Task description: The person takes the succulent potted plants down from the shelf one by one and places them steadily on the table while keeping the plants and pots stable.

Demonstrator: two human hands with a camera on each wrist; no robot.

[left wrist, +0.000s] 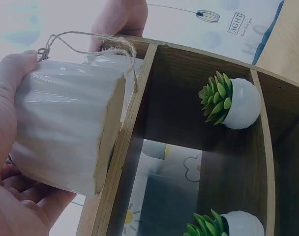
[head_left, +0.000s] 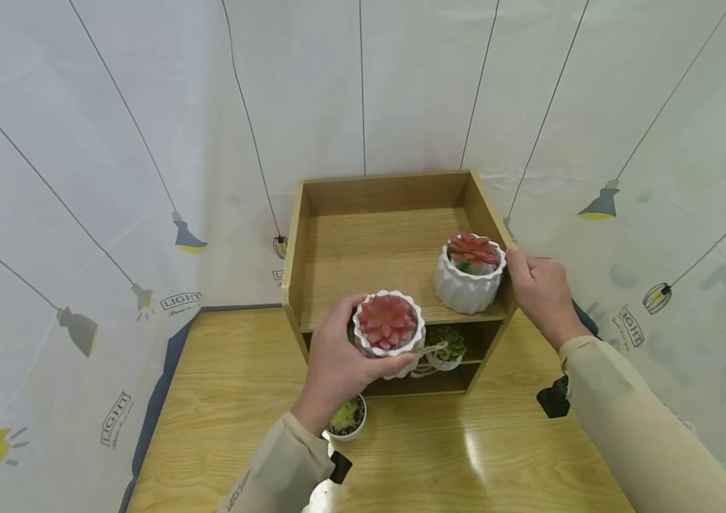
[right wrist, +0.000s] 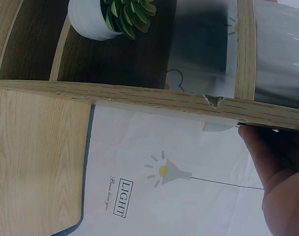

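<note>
Left hand [head_left: 337,356] has its fingers curled round 1 red-succulent pot [head_left: 390,329], at the upper front edge of the shelf [head_left: 375,239]; right hand [head_left: 543,296], farther from that pot, grips the shelf's right side.

Red succulent [head_left: 387,322], wht pot [left wrist: 66,128], tan woodgrain shelf [head_left: 369,260], grn plant [left wrist: 217,99], wht lamp-print sheet [head_left: 427,85]
</note>
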